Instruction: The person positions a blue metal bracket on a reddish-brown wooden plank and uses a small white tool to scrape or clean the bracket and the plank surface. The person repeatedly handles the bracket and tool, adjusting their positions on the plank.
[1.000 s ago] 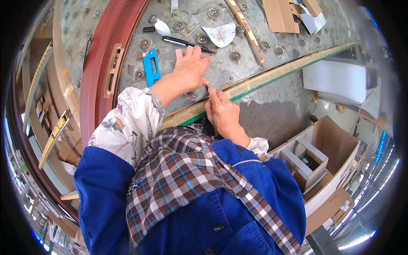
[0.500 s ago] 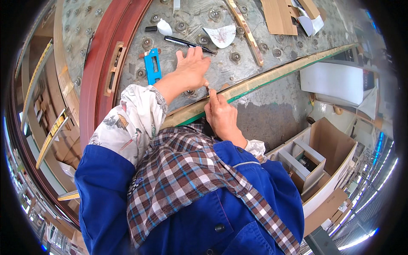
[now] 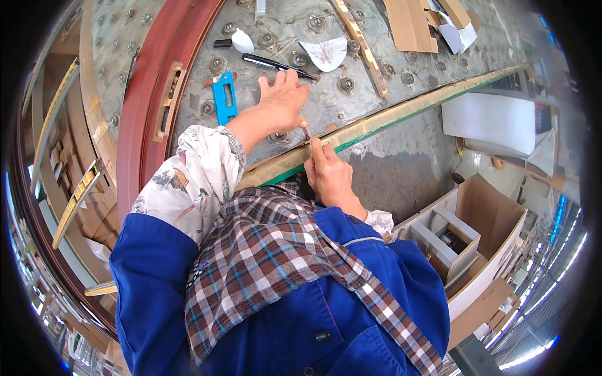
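While both hands meet at the near edge of the grey workbench (image 3: 376,94), most of what they do is hard to read. Left hand (image 3: 282,100) lies palm down on the bench top, fingers spread flat, thumb tip down at the wooden edge strip (image 3: 401,116). Right hand (image 3: 329,175) reaches up from below, fingers pressed together, pinching a small thin brownish piece (image 3: 306,131) right at the strip, touching the left thumb; what that piece is cannot be told, too small. Right palm hidden, only its back shows. Blue tool (image 3: 224,97) lies just left of the left wrist, black marker (image 3: 276,64) just above the left fingertips, white scrap (image 3: 327,53) near it. Curved red-brown wooden frame (image 3: 147,119) runs along the left, cut off at the top. Open cardboard box (image 3: 476,232) sits lower right, contents unclear. Blue jacket and plaid scarf block the lower bench edge.
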`<state>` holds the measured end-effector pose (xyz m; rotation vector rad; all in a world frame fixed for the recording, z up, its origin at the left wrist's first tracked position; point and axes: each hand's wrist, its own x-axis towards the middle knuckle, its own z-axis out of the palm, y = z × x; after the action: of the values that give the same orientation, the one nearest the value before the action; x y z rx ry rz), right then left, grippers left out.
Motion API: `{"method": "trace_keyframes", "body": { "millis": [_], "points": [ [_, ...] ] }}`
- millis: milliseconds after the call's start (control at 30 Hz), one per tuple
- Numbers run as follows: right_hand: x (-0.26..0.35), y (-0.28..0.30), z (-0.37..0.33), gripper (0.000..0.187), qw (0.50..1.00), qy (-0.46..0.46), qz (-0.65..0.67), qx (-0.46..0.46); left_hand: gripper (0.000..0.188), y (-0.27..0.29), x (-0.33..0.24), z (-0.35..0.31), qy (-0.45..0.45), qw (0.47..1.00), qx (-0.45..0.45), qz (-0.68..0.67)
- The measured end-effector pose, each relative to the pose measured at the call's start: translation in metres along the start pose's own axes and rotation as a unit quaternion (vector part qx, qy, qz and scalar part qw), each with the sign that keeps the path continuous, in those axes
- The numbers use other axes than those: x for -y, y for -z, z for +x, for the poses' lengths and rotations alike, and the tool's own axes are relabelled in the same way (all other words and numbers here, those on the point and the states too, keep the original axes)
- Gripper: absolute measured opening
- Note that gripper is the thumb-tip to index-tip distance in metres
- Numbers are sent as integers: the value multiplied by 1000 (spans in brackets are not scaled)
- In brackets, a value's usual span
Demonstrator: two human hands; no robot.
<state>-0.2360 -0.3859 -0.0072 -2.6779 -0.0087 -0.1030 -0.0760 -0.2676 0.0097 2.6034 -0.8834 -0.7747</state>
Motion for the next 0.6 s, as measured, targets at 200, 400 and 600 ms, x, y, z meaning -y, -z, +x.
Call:
{"method": "trace_keyframes", "body": {
  "millis": [200,400,600],
  "points": [
    [2,4,-4,38,1000,-9,-12,16,58,1,0,0,0,1000,2,7],
    [-12,-3,-7,38,997,41,60,-13,59,2,2,3,8,1000,-10,11],
    [-17,-4,-21,36,998,16,25,-50,55,-2,4,-6,-5,999,-21,-26]
  ]
}}
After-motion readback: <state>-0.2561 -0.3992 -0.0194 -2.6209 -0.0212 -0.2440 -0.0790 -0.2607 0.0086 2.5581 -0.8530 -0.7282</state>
